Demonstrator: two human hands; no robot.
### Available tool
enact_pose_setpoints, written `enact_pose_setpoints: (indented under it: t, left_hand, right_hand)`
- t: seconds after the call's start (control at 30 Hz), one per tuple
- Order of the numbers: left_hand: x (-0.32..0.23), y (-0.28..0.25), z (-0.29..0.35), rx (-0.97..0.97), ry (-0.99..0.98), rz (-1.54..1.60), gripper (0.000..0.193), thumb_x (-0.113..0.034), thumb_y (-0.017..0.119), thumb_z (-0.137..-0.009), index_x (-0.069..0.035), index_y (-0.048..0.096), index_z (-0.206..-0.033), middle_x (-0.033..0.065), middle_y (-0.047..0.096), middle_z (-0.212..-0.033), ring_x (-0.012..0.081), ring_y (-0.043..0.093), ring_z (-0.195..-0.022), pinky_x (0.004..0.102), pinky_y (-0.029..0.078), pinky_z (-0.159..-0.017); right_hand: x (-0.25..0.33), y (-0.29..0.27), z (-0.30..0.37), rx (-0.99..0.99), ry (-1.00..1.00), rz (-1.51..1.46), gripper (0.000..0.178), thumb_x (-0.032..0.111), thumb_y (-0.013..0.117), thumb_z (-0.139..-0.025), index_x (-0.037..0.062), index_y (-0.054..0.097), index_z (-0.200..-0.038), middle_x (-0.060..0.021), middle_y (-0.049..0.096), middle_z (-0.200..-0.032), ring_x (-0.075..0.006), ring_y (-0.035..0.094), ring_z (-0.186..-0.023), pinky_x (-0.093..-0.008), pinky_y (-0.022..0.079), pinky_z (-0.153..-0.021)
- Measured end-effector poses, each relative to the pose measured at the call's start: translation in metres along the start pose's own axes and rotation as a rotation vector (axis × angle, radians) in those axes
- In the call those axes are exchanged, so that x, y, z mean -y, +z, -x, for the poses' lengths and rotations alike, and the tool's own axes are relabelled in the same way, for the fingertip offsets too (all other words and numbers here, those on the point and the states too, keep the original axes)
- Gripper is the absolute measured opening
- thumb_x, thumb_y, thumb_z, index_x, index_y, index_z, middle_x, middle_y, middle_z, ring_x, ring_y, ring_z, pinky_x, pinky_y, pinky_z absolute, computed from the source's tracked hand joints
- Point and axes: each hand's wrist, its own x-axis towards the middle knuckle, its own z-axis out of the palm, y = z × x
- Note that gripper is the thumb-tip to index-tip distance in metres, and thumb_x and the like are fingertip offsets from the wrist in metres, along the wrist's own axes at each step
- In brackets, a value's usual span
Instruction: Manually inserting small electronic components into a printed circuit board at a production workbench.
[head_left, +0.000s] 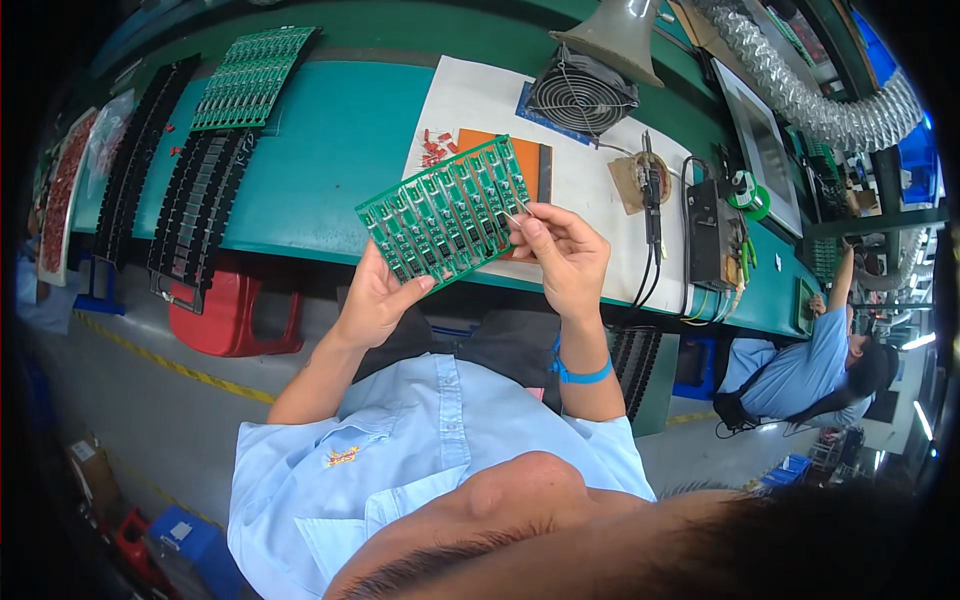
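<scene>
A green circuit board panel [440, 215], with rows of small boards and dark components, is held tilted above the near edge of the bench. My left hand [380, 300] is closed on its lower left corner, thumb on top. My right hand [562, 255] is at the panel's right end, finger and thumb pinched on a thin, pale, pointed tool [514, 214] that reaches over the components. Most of this tool is hidden by the fingers. An orange pad [545, 170] with a dark edge lies partly under the panel. Small red parts [437, 147] are scattered beside it on white paper [610, 230].
A fan [583, 95] stands at the back below a grey funnel hood [620, 38]. A soldering iron [652, 195] and a black box [712, 235] are on the right. Black racks [205, 190] with another panel [255, 78] stand left, above a red stool [228, 318]. A co-worker [810, 365] sits far right.
</scene>
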Motion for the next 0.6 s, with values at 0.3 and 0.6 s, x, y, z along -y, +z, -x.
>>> enact_pose_setpoints:
  t: [0.3,0.6]
  left_hand:
    - [-0.026,0.007,0.001,0.058,-0.005,-0.172,0.061,0.013,0.053,-0.089,-0.003,0.035,-0.145,0.0123,0.057,-0.134,0.0196,0.06,-0.115,0.0292,0.049,-0.096]
    - [-0.03,0.028,-0.004,0.188,-0.141,-0.285,0.051,0.006,0.048,-0.094,0.0,0.037,-0.143,0.0113,0.06,-0.125,0.0151,0.059,-0.107,0.0283,0.048,-0.09]
  right_hand:
    - [0.014,-0.015,-0.011,0.117,-0.099,0.09,0.019,0.0,0.07,-0.089,-0.0047,0.069,-0.107,-0.011,0.071,-0.086,-0.0094,0.061,-0.07,-0.0184,0.048,-0.057]
    - [0.025,0.021,-0.008,0.322,-0.055,0.242,0.014,0.0,0.07,-0.088,-0.0043,0.071,-0.101,-0.0098,0.072,-0.082,-0.0079,0.058,-0.061,-0.0167,0.045,-0.052]
